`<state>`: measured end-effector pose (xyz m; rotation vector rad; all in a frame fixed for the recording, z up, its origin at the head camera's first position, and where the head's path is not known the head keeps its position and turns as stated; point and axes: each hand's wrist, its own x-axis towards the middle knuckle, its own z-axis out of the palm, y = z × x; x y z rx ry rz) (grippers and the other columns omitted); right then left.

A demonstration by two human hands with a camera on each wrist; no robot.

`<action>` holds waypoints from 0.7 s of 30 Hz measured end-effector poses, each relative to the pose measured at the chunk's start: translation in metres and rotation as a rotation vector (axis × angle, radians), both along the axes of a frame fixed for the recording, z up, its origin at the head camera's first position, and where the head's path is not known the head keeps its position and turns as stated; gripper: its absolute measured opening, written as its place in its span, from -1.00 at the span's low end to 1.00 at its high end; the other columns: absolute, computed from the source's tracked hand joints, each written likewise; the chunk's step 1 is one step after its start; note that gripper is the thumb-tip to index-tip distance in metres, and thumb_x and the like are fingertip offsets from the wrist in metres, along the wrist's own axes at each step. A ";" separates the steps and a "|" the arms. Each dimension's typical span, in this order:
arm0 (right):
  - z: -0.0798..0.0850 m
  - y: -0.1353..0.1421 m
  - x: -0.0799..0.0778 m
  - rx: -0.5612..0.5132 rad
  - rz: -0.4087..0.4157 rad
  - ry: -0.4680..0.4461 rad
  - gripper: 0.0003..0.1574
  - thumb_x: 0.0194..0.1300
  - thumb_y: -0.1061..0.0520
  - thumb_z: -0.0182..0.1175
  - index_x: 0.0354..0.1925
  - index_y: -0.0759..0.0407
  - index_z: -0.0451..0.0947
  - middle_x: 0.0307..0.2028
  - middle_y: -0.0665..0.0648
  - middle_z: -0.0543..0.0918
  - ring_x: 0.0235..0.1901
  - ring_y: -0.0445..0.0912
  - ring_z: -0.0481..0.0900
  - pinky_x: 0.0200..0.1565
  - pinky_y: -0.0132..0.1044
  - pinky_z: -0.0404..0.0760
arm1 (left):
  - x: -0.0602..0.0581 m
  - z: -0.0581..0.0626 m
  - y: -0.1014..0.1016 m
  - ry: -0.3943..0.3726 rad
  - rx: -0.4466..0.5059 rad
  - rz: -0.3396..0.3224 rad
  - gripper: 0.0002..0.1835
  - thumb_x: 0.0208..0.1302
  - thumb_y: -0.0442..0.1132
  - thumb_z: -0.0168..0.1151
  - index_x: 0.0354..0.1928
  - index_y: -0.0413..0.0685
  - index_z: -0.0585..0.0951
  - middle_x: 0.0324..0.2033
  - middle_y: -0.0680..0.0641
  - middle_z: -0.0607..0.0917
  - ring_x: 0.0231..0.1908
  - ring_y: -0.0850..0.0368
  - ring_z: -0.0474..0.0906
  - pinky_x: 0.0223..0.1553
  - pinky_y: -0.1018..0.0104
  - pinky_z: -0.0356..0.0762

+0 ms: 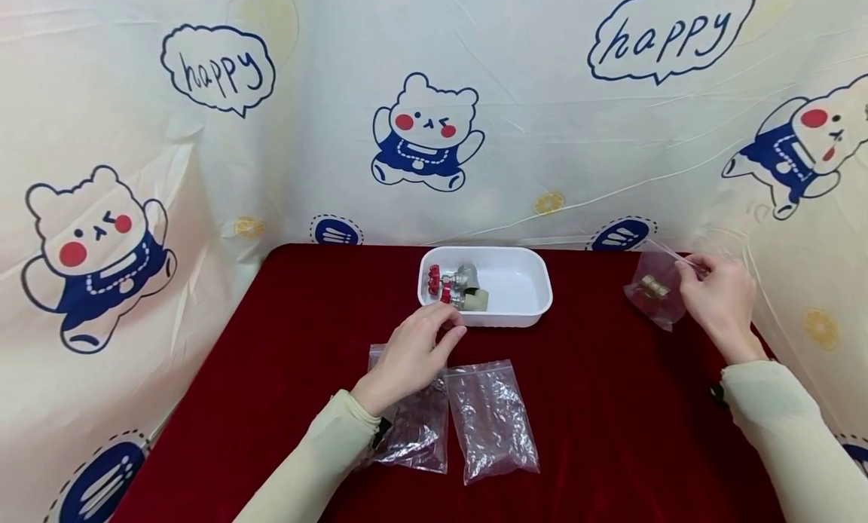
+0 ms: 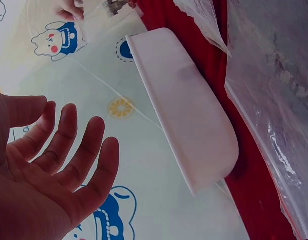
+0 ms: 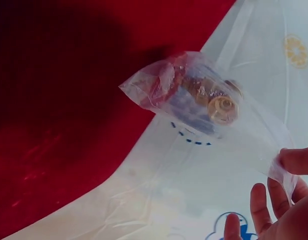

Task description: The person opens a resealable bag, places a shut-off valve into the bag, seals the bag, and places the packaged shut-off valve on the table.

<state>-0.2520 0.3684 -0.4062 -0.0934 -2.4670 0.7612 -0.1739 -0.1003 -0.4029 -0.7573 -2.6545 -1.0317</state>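
My right hand (image 1: 720, 306) pinches the top edge of a clear zip bag (image 3: 189, 90) between thumb and fingers. Inside the bag, which hangs at the table's far right, is a brass fitting (image 1: 655, 285), with something red beside it. My left hand (image 1: 412, 351) is held over the near side of a white tray (image 1: 518, 282), fingers loosely bent and holding nothing, as the left wrist view shows. Two metal valves with red handwheels (image 1: 434, 279) lie in the tray's left half, one partly pale green.
Two clear zip bags lie flat on the dark red tablecloth in front of the tray: a left bag (image 1: 415, 431), partly under my left arm, and a right bag (image 1: 493, 417). A printed curtain (image 1: 529, 146) hangs behind and beside the table.
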 end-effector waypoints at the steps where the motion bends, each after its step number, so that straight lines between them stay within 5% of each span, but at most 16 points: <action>1: -0.001 0.002 -0.001 -0.002 -0.004 0.004 -0.62 0.50 0.07 0.21 -0.13 0.41 0.73 -0.20 0.45 0.71 -0.08 0.32 0.52 -0.05 0.15 0.32 | 0.000 0.000 0.000 -0.002 -0.002 0.002 -0.94 0.54 -0.17 0.27 -0.15 0.05 0.65 -0.25 0.14 0.62 -0.27 0.05 0.53 -0.24 0.21 0.52; 11: -0.013 0.016 -0.006 -0.040 -0.038 -0.009 -0.60 0.52 0.06 0.20 -0.10 0.43 0.71 -0.17 0.49 0.71 -0.06 0.37 0.56 0.04 0.24 0.30 | -0.001 0.001 -0.002 0.009 -0.016 0.018 -0.95 0.54 -0.16 0.29 -0.11 0.06 0.66 -0.27 0.17 0.60 -0.29 0.20 0.45 -0.24 0.24 0.52; 21: -0.011 0.022 -0.003 -0.037 -0.053 -0.078 -0.52 0.50 -0.05 0.23 -0.02 0.37 0.73 -0.10 0.48 0.74 -0.08 0.34 0.64 -0.24 -0.12 0.36 | -0.003 0.003 -0.002 0.009 -0.001 0.028 -0.97 0.52 -0.20 0.31 -0.11 0.05 0.68 -0.25 0.14 0.62 -0.27 0.18 0.47 -0.22 0.21 0.53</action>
